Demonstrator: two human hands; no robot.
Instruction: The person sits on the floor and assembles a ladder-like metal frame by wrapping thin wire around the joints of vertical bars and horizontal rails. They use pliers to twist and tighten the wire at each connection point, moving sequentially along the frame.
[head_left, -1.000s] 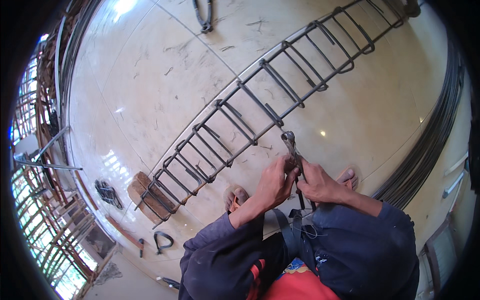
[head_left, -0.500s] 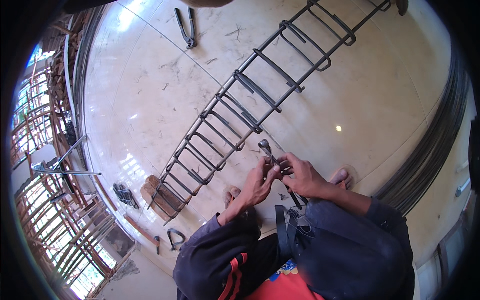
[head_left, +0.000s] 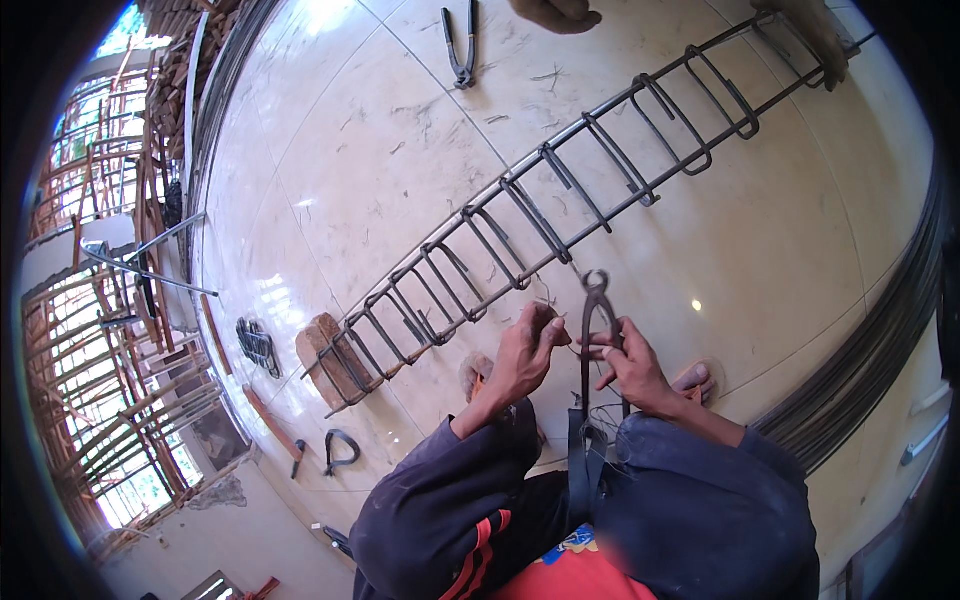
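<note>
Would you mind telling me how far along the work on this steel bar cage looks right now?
Already done: the bar cage lies assembled on the tiled floor, its loops set along the long bars, one end on a wooden block. In hand: the right hand holds pincers upright, and the left hand pinches thin wire beside them. Left: which joints are tied cannot be told from here.

The rebar cage [head_left: 540,220] lies slanted across the shiny floor [head_left: 340,170] and blocks the way just past both hands. Its metal loops leave only small gaps. Left of it the floor is wide and bare. Far off lie spare pincers [head_left: 460,45]. Wire coils [head_left: 870,350] curve along the right side.
</note>
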